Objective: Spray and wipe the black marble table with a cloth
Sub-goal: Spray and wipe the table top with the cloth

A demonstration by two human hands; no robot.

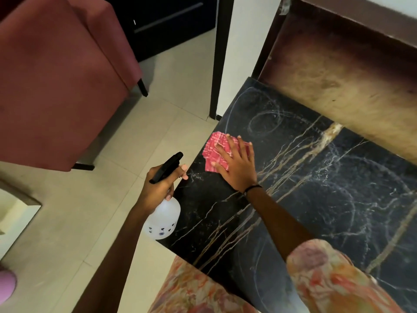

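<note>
The black marble table [316, 199], veined in gold and white, fills the right half of the view. My right hand [237, 164] lies flat with fingers spread on a red checked cloth [213, 149], pressing it onto the table near its left edge. My left hand [161, 184] grips the neck of a white spray bottle [163, 216] with a black trigger head [168, 166], held just off the table's left edge. Pale wipe swirls show on the marble beyond the cloth.
A brown wooden shelf [349, 82] overhangs the table's far side. A dark post [220, 55] stands by the table's far left corner. A maroon upholstered chair [56, 82] stands on the pale tiled floor [79, 222] to the left.
</note>
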